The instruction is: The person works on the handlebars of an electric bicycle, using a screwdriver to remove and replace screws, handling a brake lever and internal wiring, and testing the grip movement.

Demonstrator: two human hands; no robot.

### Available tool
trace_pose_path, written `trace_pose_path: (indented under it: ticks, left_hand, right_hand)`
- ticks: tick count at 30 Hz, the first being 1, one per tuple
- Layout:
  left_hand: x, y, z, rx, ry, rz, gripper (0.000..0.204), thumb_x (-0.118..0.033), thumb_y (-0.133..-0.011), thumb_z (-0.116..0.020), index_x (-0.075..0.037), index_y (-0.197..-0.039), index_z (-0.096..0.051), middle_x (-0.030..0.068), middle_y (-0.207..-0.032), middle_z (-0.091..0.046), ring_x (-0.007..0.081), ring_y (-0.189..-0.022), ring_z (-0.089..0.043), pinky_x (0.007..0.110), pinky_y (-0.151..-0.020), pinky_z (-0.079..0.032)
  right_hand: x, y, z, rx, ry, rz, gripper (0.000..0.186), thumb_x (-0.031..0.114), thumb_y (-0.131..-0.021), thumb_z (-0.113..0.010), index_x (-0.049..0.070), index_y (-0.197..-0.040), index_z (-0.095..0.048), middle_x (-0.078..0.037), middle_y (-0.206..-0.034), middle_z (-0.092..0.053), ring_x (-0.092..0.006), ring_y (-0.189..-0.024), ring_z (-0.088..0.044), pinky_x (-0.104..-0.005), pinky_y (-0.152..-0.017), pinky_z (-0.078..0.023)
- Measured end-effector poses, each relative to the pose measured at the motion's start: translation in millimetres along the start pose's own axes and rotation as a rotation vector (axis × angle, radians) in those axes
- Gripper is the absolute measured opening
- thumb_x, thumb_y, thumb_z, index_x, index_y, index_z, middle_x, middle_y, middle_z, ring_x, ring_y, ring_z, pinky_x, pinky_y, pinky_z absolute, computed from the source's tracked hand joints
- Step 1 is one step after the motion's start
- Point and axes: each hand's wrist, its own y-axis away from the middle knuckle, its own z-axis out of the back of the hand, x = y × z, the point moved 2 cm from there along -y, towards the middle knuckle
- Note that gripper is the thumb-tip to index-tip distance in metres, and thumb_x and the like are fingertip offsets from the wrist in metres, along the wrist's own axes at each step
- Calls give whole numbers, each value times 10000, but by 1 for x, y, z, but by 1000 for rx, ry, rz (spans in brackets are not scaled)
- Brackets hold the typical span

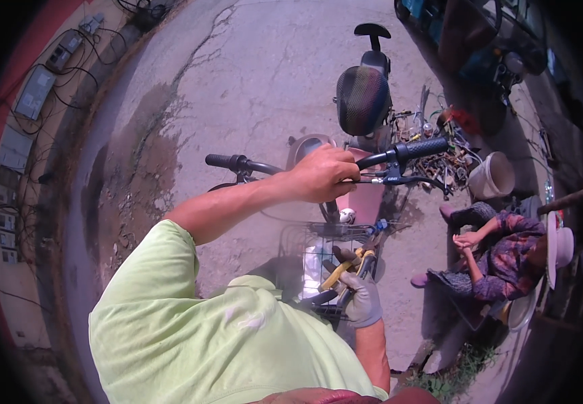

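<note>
My bare left hand (324,174) is closed around the middle of the handlebar (369,161) of a small scooter or electric bike. The bar's black ribbed grip (423,148) and a brake lever (418,180) lie to the right of that hand. My right hand (362,297), in a pale grey glove with darker fingertips, is lower down, beside the wire front basket (293,250). Its bent fingers are around a tool with yellow and black handles (335,276); the exact kind is unclear. A white bag or wrapped item (312,266) is in the basket. Behind the bar is the patterned seat (362,101).
A seated person in a pale hat (561,248) is at the right, hands together. Nearby are a white bucket (492,175) and a heap of scrap parts (439,151). Meter boxes and cables (34,93) line the left wall. Cracked concrete (237,67) stretches beyond the scooter.
</note>
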Motion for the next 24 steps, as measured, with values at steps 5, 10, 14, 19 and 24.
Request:
trace_pose_path:
  ticks: [5, 10, 14, 19, 24]
  left_hand:
    - [0, 1, 2, 4, 16, 5, 157, -166, -866, -821, -101, -999, -768, 68, -942, -657, 292, -949, -651, 450, -857, -456]
    - [0, 3, 2, -36, 2, -20, 173, -160, -856, -824, -100, -1007, -765, 70, -948, -659, 305, -946, -655, 458, -856, -459]
    - [1, 5, 0, -41, 3, -27, 172, -157, -851, -826, -97, -1000, -762, 72, -952, -660, 310, -945, -658, 463, -847, -465]
    - [1, 5, 3, -31, 12, -30, 177, -156, -843, -833, -90, -990, -760, 78, -954, -659, 314, -940, -659, 461, -837, -473]
    - [2, 6, 4, -23, 13, -29, 179, -155, -844, -836, -87, -991, -759, 75, -960, -663, 308, -941, -660, 457, -834, -474]
  right_hand:
    - [-7, -41, 28, -94, 905, 106, 406, 39, -874, -713, -4, -1273, -651, -62, -951, -705, -140, -815, -666, -292, -797, -560]
    - [17, -78, 21, -106, 912, 277, 391, 16, -849, -704, 22, -1239, -668, -28, -1053, -655, -129, -914, -603, -302, -816, -515]
    - [15, -103, 47, 33, 1124, 462, 506, -65, -816, -693, 31, -1312, -675, -74, -1283, -655, -170, -1103, -619, -323, -946, -509]
    - [22, -114, 30, 93, 874, 480, 557, -133, -804, -661, 32, -1335, -698, -107, -1441, -650, -227, -1289, -624, -339, -1060, -500]
    - [30, -120, 45, 111, 1064, 519, 532, -147, -821, -660, 17, -1323, -725, -97, -1537, -603, -223, -1375, -595, -338, -1131, -468]
